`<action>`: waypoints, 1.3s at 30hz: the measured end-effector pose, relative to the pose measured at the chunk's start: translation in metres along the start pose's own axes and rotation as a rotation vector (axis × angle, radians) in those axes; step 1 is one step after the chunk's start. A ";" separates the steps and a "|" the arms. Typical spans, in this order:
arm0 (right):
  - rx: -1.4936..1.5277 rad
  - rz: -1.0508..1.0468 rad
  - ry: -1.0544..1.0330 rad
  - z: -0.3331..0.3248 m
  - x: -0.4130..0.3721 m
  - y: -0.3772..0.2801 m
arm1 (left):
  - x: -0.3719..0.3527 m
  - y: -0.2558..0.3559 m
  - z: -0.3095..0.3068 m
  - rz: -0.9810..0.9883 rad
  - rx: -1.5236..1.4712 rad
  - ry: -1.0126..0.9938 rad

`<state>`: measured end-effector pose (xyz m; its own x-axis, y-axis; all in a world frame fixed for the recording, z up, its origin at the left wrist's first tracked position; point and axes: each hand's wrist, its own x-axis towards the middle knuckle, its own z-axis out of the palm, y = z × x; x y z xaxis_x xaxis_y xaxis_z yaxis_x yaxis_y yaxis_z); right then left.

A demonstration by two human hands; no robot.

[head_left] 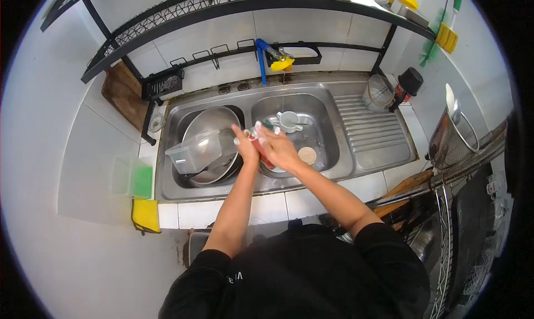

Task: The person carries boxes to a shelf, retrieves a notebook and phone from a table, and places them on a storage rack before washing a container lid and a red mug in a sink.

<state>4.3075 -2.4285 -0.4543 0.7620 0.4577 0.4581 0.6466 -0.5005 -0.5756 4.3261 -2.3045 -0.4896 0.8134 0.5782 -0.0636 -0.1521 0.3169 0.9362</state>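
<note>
My left hand (246,146) and my right hand (280,149) meet over the middle of the double sink, with white foam on the fingers. Between them is a red, cup-like thing (260,146), mostly covered by the hands; my left hand grips its left side while the right palm and fingers press against it. Beyond the hands, a white cup (288,119) lies in the right basin (328,133) beside a spoon. A pale round piece (307,155) rests nearer to me. Thin water runs from the yellow-tipped tap (282,64).
A large metal bowl (208,120) and clear plastic container (197,154) fill the left basin. A glass jar (378,92) stands on the ribbed drainboard (370,131). The black shelf (250,6) spans overhead. A green sponge (142,182) and yellow cloth (146,215) sit left; a mesh basket (451,141) hangs right.
</note>
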 end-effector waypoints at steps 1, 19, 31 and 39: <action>-0.005 0.003 0.004 0.000 0.007 0.015 | -0.007 0.015 0.008 0.078 0.128 -0.014; 2.027 0.898 0.094 0.013 -0.011 0.028 | -0.013 0.012 0.007 -0.193 -0.768 -0.254; 0.924 0.390 0.593 0.042 -0.038 0.010 | -0.057 0.024 0.023 -0.467 -0.613 -0.511; 0.390 -0.062 0.397 -0.017 0.023 0.041 | -0.036 0.010 0.010 -0.446 -0.462 -0.428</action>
<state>4.3516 -2.4511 -0.4559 0.7258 0.1284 0.6758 0.6879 -0.1383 -0.7125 4.3014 -2.3297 -0.4740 0.9848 0.0106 -0.1734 0.0985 0.7879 0.6079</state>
